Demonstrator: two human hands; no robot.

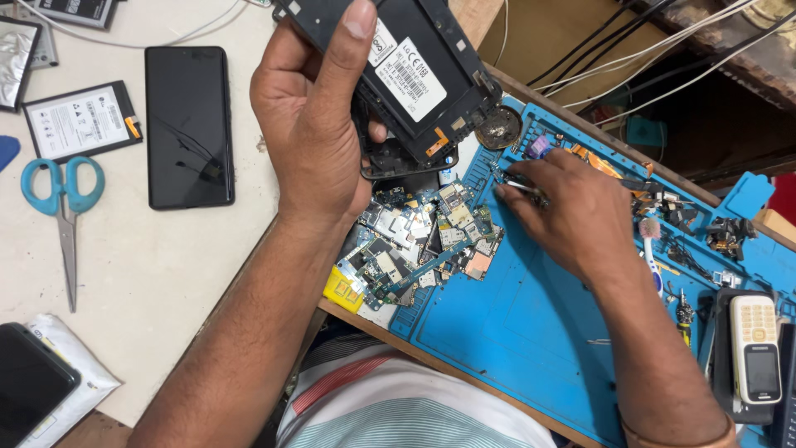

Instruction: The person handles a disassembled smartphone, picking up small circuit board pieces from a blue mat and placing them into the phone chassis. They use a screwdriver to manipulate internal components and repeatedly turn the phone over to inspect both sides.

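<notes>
Gripping the opened phone (414,75), left hand (311,124); right hand (572,207) pinches tweezers (518,186)

A pale table (166,274) carries scissors (65,199), a black phone (189,126); beside it, a blue mat (514,323) bears circuit boards (423,241).

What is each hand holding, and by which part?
The left hand grips an opened black phone frame by its lower edge. The right hand pinches thin metal tweezers near their tips.

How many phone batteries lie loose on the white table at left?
3 at least: one flat battery above the scissors, a silver one at the left edge, one cut off by the top edge. Others may lie out of frame.
</notes>
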